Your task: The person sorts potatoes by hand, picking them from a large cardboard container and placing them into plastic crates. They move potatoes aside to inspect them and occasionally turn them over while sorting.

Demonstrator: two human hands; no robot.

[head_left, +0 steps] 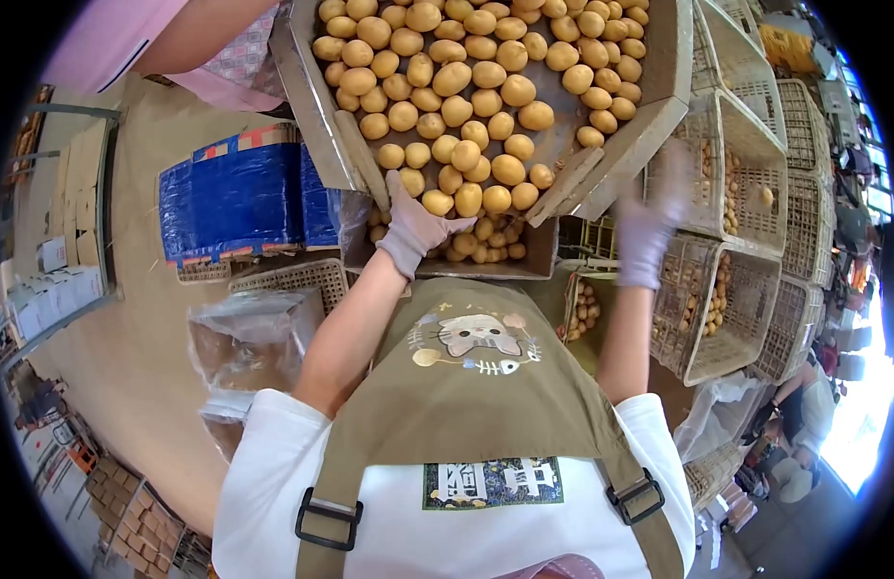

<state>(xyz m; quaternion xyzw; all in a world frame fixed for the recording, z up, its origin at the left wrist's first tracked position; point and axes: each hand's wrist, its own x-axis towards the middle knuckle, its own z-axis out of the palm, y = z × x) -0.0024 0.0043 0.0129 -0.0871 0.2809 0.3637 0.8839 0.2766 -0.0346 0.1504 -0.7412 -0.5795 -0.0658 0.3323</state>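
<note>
L hand (pixel 414 228), gloved, lies at the near-edge opening of the tray (pixel 316 106). Fingers are spread and flat against the potatoes (pixel 466 87), clasping nothing. Potatoes fill the tray; approx 6 crowd the opening right by the fingers. More sit in the box (pixel 534 262) just under that edge.

R hand (pixel 651 224), also gloved, is up off the tray's near R corner, touching nothing. It is too blurred, so can't tell if it's clenched.

4 baskets (pixel 756 183) w/ a few potatoes stand beside it. Another person's pink sleeve (pixel 109 39) is at the far L corner.
</note>
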